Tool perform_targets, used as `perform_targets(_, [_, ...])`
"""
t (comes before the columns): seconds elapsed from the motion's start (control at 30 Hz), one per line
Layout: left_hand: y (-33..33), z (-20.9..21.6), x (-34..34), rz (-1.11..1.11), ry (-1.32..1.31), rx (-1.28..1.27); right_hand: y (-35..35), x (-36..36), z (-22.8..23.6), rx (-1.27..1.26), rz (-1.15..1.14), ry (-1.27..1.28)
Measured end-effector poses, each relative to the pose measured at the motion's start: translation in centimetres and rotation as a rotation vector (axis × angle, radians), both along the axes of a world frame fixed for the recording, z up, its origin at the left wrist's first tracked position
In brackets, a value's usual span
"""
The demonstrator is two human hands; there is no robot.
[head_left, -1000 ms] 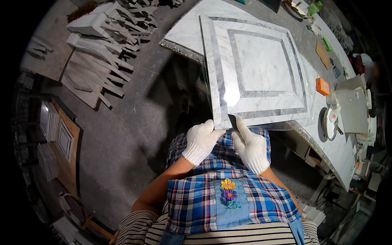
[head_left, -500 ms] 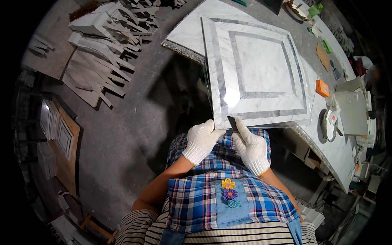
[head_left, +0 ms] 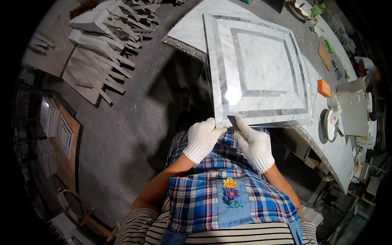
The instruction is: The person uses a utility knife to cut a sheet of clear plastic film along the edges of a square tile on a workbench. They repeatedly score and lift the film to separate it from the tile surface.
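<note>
A square marble tile (head_left: 267,61), white with grey inlaid bands, lies on the table with its near edge toward me. My left hand (head_left: 201,140), in a white knit glove, is closed around the tile's near left corner; its fingertips are hidden underneath. Beside it my right hand (head_left: 255,143), also gloved, pinches a small dark flat blade (head_left: 232,120) against the near edge, close to that corner. The right thumb or finger extends up along the blade, and the other fingers curl below the edge, partly hidden.
Under the tile is a pale stone slab (head_left: 190,30) with a rough edge. To the right are an orange box (head_left: 324,87), a round dish (head_left: 331,125) and a brown sheet (head_left: 324,56). Stone strips (head_left: 102,65) pile up at far left; framed tiles (head_left: 64,139) stand on a board.
The blade tilts and shows less of itself above the edge. My right hand has shifted slightly right; the tile has moved very little within the view.
</note>
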State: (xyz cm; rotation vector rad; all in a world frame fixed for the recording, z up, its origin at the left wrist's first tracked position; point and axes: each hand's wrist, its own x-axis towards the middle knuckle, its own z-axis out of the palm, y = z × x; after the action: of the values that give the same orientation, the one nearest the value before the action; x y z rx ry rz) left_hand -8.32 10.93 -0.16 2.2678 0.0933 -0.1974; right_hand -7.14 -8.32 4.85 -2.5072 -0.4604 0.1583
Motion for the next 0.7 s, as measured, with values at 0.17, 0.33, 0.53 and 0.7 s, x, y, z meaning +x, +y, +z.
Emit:
perform_targets(0.17, [0.0,0.3,0.0,0.018,-0.004,-0.066,-0.3,0.5,0.3,-0.04,0.052,0.006])
perform_targets(0.33, [0.0,0.6,0.0,0.006,-0.006,-0.029,-0.6,0.8,0.4,-0.105,0.091,0.002])
perform_targets(0.53, [0.1,0.5,0.1,0.013,0.01,-0.071,-0.8,1.6,0.7,-0.097,0.156,-0.043])
perform_targets(0.7, [0.1,0.2,0.0,0.027,0.058,-0.095,-1.1,2.2,1.4,-0.183,0.193,0.001])
